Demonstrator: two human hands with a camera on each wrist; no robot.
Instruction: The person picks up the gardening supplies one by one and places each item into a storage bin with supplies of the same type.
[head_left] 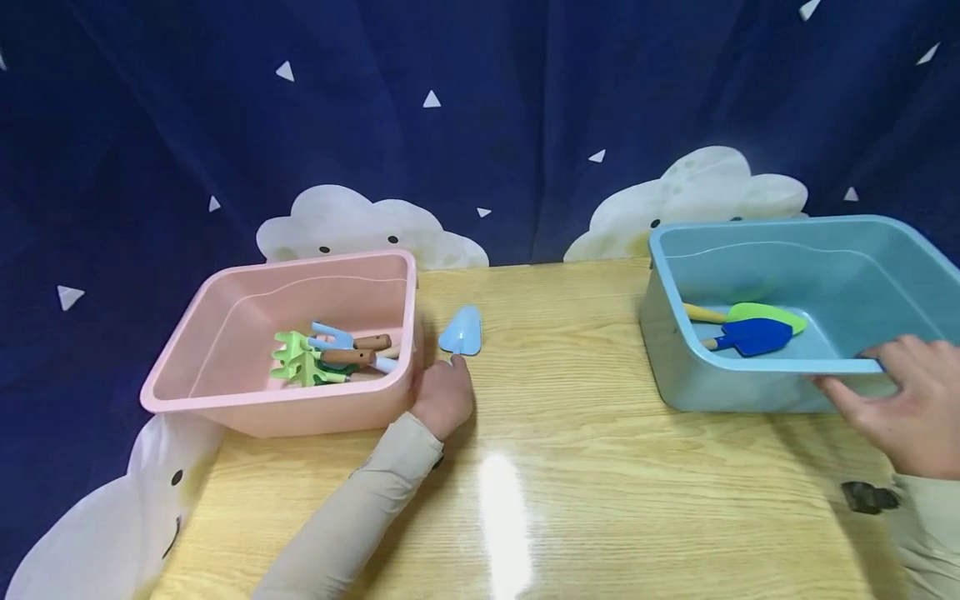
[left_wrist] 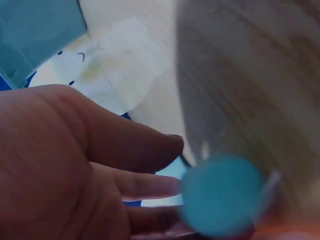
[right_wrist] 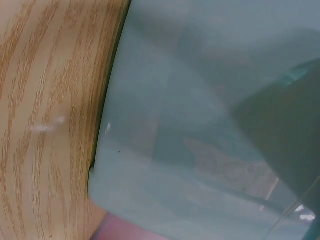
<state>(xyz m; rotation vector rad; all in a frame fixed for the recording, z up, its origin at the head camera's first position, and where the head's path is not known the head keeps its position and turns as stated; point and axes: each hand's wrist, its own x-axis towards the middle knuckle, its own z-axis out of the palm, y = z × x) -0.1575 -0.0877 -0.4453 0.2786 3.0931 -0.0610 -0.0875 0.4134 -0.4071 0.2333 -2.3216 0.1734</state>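
Observation:
A small light-blue toy shovel (head_left: 462, 331) lies blade-forward on the table, right of the pink bin (head_left: 300, 408). My left hand (head_left: 445, 396) holds it by the handle end. In the left wrist view, thumb and fingers meet around a blurred round teal end (left_wrist: 222, 195). Over at the right, my right hand (head_left: 911, 400) grips the near rim of the blue bin (head_left: 757, 392), its thumb outside and fingers over the edge. Inside that bin rest a dark blue shovel (head_left: 756, 337) and a lime-green shovel (head_left: 772, 315) with a yellow handle.
Inside the pink bin is a pile of toy garden tools, among them green rakes (head_left: 296, 358) and a light-blue fork (head_left: 333, 337) with brown handles. Bare wooden table (head_left: 562, 450) runs between the bins. A dark blue curtain (head_left: 510, 125) with clouds hangs behind.

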